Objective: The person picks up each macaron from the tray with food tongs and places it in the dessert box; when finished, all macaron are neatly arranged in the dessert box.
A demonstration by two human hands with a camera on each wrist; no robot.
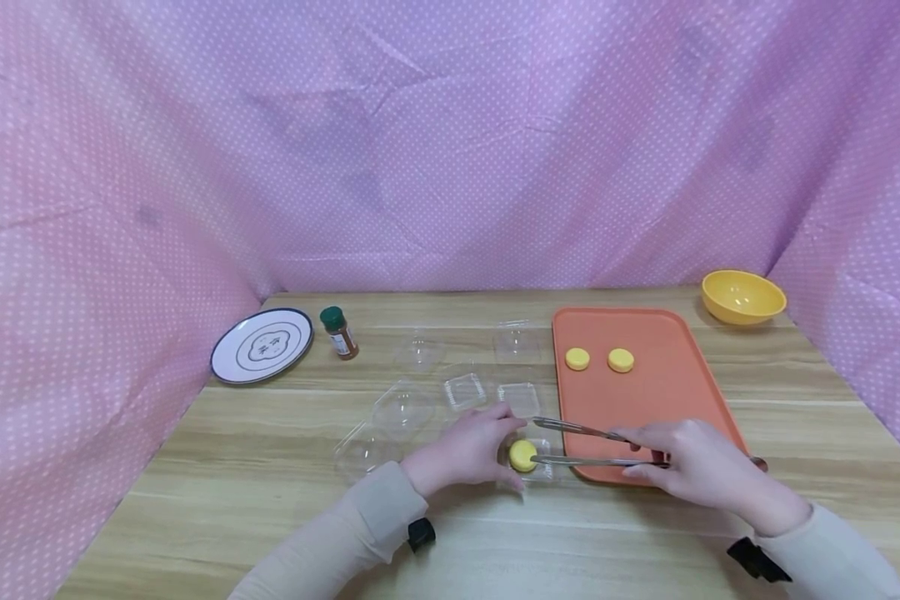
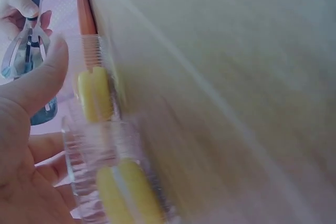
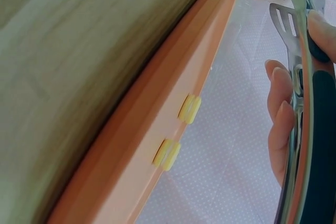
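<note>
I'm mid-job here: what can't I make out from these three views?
Label writing on the green-capped bottle: head view, too small to read.
Tongs: right wrist view, handle end cut off by the bottom edge; head view, grip partly covered by the right hand.
Nearer yellow cake: left wrist view, lower end cut off by the bottom edge.
Tabletop: left wrist view, grain blurred.

your right hand [image 1: 690, 462] holds metal tongs [image 1: 585, 462], arms spread, reaching past the left edge of the orange tray [image 1: 607, 408]. just left of the tray, a round yellow macaron [image 1: 522, 454] lies flat in a clear plastic box [image 1: 546, 472], one tong tip at its edge. farther left, by your left hand [image 1: 480, 446], a second macaron [image 2: 140, 188] with a pale band sits in clear plastic.
</note>
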